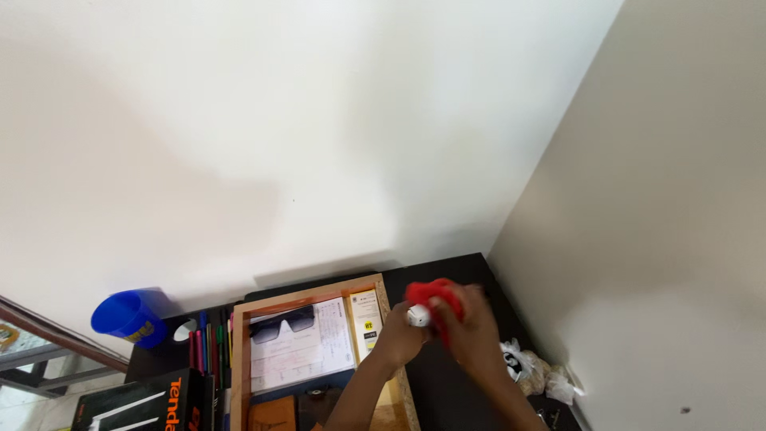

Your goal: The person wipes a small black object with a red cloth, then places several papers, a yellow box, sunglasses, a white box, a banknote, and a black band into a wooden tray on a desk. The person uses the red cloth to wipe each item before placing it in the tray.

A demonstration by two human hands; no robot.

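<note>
My left hand (399,339) grips a small white object (418,316), rounded at its end, above the edge of a wooden tray. My right hand (471,327) presses a red cloth (437,297) against that white object; the cloth bunches over my fingers. Both hands are blurred, meeting over the dark desk (471,267) in the room's corner. What the white object is cannot be made out.
The wooden tray (307,297) holds dark sunglasses (281,325), papers and a brown wallet (271,415). Pens (206,347) lie left of it, beside a blue cup (128,318) and a black box (140,407). Crumpled plastic bags (527,367) sit at the right, walls close behind.
</note>
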